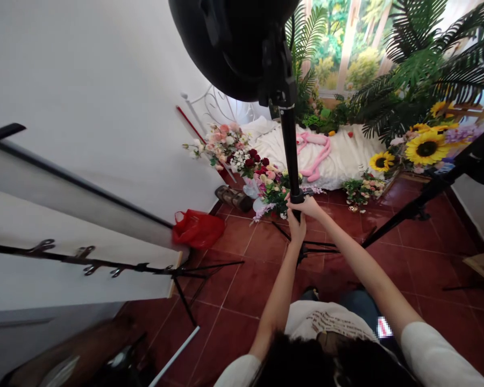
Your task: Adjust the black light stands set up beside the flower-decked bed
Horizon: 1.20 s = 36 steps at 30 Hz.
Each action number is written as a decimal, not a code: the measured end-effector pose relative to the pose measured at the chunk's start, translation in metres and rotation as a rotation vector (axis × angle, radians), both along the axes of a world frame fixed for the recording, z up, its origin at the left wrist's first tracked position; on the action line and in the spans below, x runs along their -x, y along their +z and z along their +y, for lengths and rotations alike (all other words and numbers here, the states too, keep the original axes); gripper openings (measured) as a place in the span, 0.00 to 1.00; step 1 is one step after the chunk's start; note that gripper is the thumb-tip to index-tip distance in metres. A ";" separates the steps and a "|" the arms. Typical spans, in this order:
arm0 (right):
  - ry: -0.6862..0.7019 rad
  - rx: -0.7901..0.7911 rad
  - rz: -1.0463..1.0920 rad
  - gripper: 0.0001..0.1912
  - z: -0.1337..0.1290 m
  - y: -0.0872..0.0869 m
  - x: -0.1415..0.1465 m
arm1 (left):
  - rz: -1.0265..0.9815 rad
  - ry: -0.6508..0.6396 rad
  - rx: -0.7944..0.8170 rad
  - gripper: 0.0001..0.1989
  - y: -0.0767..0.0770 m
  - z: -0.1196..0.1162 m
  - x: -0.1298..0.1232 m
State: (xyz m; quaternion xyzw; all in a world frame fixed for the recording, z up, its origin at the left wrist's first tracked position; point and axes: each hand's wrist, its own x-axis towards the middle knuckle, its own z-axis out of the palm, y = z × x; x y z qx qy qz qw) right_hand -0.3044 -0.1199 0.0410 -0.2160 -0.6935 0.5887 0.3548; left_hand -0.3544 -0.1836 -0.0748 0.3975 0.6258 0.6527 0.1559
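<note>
Pole [289, 145] fills right grip [307, 207] and left grip [297, 229].

A crumpled red plastic bag [199, 230] is sitting on the red tiled floor [242, 287]; a long-limbed pink plush toy [318, 139] is lying across rumpled white cloth [353, 160].

Smooth black metal-looking pole [290, 148] with a low sheen; smooth dark lamp hood [226, 48]; glossy red floor tiles [242, 290]; crinkled red plastic bag [199, 229]; shiny metal clips [41, 246]; soft, creased white cloth cover [353, 158]; fuzzy-looking pink plush [326, 153]; smooth, matt white wall [84, 80]
</note>
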 end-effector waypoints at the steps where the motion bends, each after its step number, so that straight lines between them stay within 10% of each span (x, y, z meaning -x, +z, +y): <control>1: 0.018 0.007 0.001 0.14 0.001 0.000 -0.001 | 0.000 0.001 0.003 0.26 0.000 0.000 0.001; 16: -0.154 -0.202 -0.107 0.26 -0.001 -0.040 -0.039 | 0.129 0.135 -0.018 0.22 -0.009 0.009 -0.005; 36: -0.131 -0.635 -0.406 0.11 0.022 -0.056 -0.043 | 0.218 0.240 -0.065 0.28 -0.013 0.018 -0.003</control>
